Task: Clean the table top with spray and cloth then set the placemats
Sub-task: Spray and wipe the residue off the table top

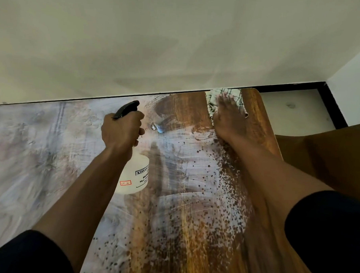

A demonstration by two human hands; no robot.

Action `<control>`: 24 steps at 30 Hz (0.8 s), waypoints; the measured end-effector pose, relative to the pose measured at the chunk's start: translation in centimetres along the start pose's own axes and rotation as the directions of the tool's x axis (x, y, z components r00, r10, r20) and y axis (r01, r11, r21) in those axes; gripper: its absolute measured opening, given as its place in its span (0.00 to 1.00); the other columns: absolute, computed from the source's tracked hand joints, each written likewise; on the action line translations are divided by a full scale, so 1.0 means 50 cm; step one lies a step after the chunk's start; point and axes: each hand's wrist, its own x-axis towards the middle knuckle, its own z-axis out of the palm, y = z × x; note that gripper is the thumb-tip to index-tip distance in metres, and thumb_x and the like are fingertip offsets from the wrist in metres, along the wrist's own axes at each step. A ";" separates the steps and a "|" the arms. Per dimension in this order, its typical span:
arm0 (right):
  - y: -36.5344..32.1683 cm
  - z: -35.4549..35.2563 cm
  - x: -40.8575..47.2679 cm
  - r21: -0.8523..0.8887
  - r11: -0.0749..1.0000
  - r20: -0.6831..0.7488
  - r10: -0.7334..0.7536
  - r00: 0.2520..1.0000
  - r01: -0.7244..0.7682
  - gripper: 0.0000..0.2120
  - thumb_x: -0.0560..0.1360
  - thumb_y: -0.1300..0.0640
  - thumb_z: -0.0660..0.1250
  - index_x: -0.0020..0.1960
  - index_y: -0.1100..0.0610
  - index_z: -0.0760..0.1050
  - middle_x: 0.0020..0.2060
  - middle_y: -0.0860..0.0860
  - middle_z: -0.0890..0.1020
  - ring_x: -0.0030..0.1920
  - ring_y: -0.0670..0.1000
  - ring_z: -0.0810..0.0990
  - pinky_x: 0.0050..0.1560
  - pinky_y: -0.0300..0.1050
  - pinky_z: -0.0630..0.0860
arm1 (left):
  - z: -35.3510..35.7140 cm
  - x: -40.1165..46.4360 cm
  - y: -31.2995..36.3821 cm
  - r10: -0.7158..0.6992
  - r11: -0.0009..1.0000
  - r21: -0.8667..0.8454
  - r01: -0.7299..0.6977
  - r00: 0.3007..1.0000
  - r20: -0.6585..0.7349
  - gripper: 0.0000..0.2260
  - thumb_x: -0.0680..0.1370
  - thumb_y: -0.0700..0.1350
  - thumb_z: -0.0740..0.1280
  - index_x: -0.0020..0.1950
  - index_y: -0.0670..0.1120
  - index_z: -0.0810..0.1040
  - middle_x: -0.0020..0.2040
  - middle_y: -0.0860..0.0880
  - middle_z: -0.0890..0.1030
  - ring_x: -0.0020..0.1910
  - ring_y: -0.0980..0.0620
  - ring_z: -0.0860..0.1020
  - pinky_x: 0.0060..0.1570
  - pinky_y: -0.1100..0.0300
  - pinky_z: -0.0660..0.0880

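Left hand (121, 129) wrapped round spray bottle (134, 175) neck, held over table (40, 151) middle — right hand (229, 115) flat, fingers straight, pressing cloth (212, 100) at far right corner, cloth under palm.

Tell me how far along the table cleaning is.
Early. Spray droplets cover the table top on the right. The left hand grips the spray bottle while the right hand presses the cloth at the far corner. Most of the surface looks unwiped; no placemats in view.
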 end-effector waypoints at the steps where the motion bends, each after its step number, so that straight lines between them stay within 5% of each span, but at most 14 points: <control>1: -0.009 0.003 0.001 0.001 1.000 0.000 0.023 1.000 -0.023 0.28 0.85 0.50 0.49 0.83 0.51 0.47 0.83 0.50 0.50 0.82 0.53 0.46 0.80 0.61 0.48 | -0.009 -0.001 -0.003 0.006 1.000 0.009 -0.006 1.000 -0.001 0.09 0.76 0.42 0.72 0.49 0.57 0.85 0.36 0.47 0.83 0.30 0.50 0.82 0.26 0.60 0.68; 7: -0.148 0.034 -0.001 0.020 1.000 0.028 -0.012 1.000 0.012 0.30 0.84 0.53 0.54 0.83 0.50 0.48 0.83 0.48 0.51 0.82 0.53 0.46 0.80 0.63 0.47 | -0.076 0.017 -0.030 -0.033 0.999 -0.005 0.032 0.997 -0.071 0.10 0.78 0.41 0.71 0.54 0.55 0.86 0.35 0.48 0.82 0.32 0.50 0.84 0.27 0.60 0.67; 12: -0.351 0.098 -0.080 0.078 0.953 0.020 -0.294 0.955 0.292 0.31 0.81 0.61 0.55 0.82 0.49 0.53 0.82 0.48 0.56 0.82 0.54 0.50 0.80 0.62 0.47 | -0.132 0.051 -0.050 -0.041 0.999 -0.011 0.040 0.994 -0.100 0.19 0.78 0.41 0.71 0.66 0.56 0.85 0.33 0.49 0.81 0.31 0.50 0.81 0.26 0.60 0.67; 16: -0.352 0.119 -0.112 0.039 0.861 0.116 -0.508 0.854 0.507 0.28 0.84 0.50 0.52 0.83 0.49 0.50 0.82 0.49 0.53 0.82 0.52 0.48 0.80 0.58 0.46 | -0.151 0.073 -0.050 -0.054 0.999 -0.012 0.053 0.997 -0.053 0.19 0.79 0.40 0.71 0.68 0.54 0.84 0.36 0.47 0.83 0.34 0.48 0.86 0.23 0.63 0.65; 20: -0.261 0.095 -0.089 -0.003 0.933 0.067 -0.358 0.931 0.359 0.26 0.86 0.49 0.49 0.83 0.48 0.49 0.82 0.49 0.51 0.82 0.52 0.49 0.80 0.57 0.49 | -0.148 0.072 -0.047 -0.054 0.998 -0.011 0.054 0.998 -0.043 0.20 0.76 0.41 0.72 0.66 0.56 0.85 0.31 0.50 0.77 0.26 0.53 0.75 0.27 0.60 0.66; 24: -0.143 0.052 -0.077 0.010 1.000 -0.041 -0.025 0.999 0.025 0.26 0.86 0.51 0.47 0.83 0.49 0.49 0.82 0.50 0.51 0.82 0.53 0.48 0.80 0.57 0.48 | -0.150 0.063 -0.042 -0.049 0.998 0.033 0.046 0.995 0.082 0.15 0.78 0.39 0.70 0.60 0.56 0.83 0.35 0.47 0.83 0.30 0.51 0.84 0.23 0.63 0.66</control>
